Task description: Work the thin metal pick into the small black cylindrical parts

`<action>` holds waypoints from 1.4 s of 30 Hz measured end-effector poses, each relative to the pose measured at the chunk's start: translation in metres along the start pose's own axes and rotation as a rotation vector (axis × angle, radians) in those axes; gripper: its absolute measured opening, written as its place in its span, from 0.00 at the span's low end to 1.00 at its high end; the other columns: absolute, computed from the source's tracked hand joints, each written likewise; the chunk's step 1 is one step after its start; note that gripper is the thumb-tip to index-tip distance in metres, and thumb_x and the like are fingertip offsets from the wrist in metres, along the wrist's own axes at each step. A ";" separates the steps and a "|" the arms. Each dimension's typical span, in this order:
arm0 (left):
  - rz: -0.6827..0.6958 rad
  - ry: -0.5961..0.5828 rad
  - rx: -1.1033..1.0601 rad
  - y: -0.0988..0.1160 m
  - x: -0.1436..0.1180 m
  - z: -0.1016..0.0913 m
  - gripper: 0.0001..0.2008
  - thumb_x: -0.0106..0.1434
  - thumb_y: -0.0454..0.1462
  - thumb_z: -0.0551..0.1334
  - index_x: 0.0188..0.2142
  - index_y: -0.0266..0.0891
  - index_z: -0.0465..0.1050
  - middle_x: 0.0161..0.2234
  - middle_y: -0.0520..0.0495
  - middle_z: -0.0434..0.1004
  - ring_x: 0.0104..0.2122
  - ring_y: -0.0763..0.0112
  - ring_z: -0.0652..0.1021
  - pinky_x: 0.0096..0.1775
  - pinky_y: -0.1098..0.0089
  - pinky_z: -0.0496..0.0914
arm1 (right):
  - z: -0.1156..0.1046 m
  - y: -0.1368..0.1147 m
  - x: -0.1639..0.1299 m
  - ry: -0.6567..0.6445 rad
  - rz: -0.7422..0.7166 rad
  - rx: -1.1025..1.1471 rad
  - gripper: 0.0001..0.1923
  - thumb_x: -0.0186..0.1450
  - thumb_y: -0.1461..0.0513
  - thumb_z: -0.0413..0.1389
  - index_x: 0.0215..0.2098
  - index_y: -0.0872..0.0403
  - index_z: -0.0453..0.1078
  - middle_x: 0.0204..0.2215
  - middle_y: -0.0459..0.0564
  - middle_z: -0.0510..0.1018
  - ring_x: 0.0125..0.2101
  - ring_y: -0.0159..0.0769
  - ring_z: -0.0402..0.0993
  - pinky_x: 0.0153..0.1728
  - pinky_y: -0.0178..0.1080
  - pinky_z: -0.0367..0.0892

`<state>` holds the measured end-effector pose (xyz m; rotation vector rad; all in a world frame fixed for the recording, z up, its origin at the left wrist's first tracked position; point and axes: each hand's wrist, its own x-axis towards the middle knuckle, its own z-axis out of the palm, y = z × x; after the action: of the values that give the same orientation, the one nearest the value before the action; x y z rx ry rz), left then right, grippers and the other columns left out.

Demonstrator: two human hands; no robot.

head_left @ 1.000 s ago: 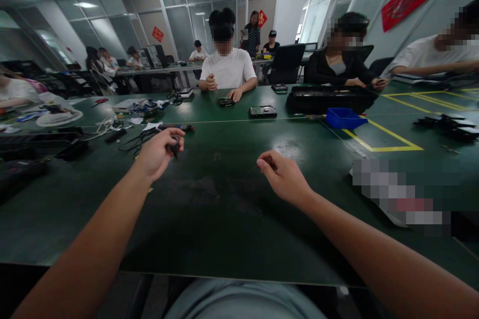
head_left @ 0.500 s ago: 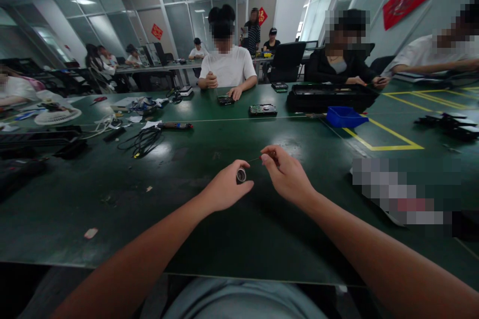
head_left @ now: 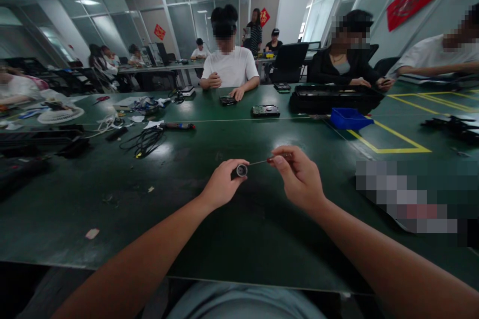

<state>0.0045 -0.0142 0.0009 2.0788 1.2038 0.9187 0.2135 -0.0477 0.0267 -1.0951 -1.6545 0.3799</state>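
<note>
My left hand (head_left: 223, 182) is closed around a small dark cylinder (head_left: 241, 170) with a silvery ring at its end, the round open end turned toward me. Level with it, my right hand (head_left: 303, 174) pinches the reddish-brown handle of a thin screwdriver (head_left: 270, 159). The slim metal shaft points left, its tip close to the cylinder's upper edge by my left fingertips. I cannot tell whether the tip touches. Both hands are above the green table (head_left: 224, 239).
Across the table a person in white handles a dark device (head_left: 227, 100). A hard drive (head_left: 265, 110) lies before them. Right of it are a blue bin (head_left: 350, 118) and a long black casing (head_left: 333, 99). Black cables (head_left: 144, 142) and an electric screwdriver (head_left: 177, 126) lie left.
My right hand has moved slightly right with the screwdriver, so more of its shaft shows. My left fingers have closed more on the cylinder, whose open end has turned toward me.
</note>
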 end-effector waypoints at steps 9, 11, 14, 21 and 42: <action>0.025 0.037 0.023 -0.001 0.000 0.000 0.17 0.61 0.35 0.67 0.50 0.44 0.73 0.49 0.48 0.77 0.51 0.61 0.74 0.55 0.59 0.66 | 0.004 0.001 -0.002 -0.069 0.004 0.023 0.09 0.72 0.56 0.50 0.46 0.50 0.66 0.35 0.50 0.79 0.37 0.40 0.80 0.39 0.44 0.73; 0.041 0.029 0.037 -0.001 -0.001 0.000 0.17 0.62 0.36 0.67 0.50 0.45 0.73 0.48 0.48 0.77 0.50 0.61 0.74 0.53 0.59 0.66 | 0.005 0.001 -0.001 -0.066 0.013 0.017 0.09 0.72 0.56 0.49 0.46 0.51 0.66 0.35 0.50 0.79 0.37 0.40 0.80 0.39 0.44 0.72; 0.065 0.024 0.048 -0.002 -0.001 0.000 0.17 0.62 0.36 0.67 0.51 0.45 0.73 0.48 0.49 0.77 0.49 0.61 0.74 0.52 0.60 0.66 | 0.004 -0.001 -0.001 -0.073 0.019 0.008 0.09 0.72 0.56 0.50 0.45 0.51 0.66 0.35 0.50 0.80 0.37 0.40 0.80 0.39 0.43 0.72; 0.068 0.019 0.061 -0.006 0.000 0.000 0.17 0.62 0.36 0.68 0.51 0.46 0.74 0.48 0.50 0.78 0.49 0.62 0.75 0.53 0.61 0.66 | 0.004 -0.003 0.002 -0.079 0.035 0.010 0.09 0.71 0.56 0.51 0.42 0.52 0.68 0.32 0.49 0.81 0.34 0.38 0.80 0.36 0.41 0.71; 0.065 -0.024 0.096 -0.010 0.000 -0.003 0.18 0.62 0.37 0.68 0.52 0.47 0.74 0.47 0.49 0.78 0.48 0.61 0.75 0.52 0.60 0.67 | -0.003 -0.011 0.005 -0.208 -0.101 -0.138 0.06 0.69 0.61 0.52 0.40 0.52 0.71 0.32 0.48 0.78 0.31 0.36 0.76 0.34 0.39 0.68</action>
<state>-0.0028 -0.0093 -0.0043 2.2104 1.1951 0.8780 0.2111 -0.0497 0.0387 -1.0969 -1.9363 0.3271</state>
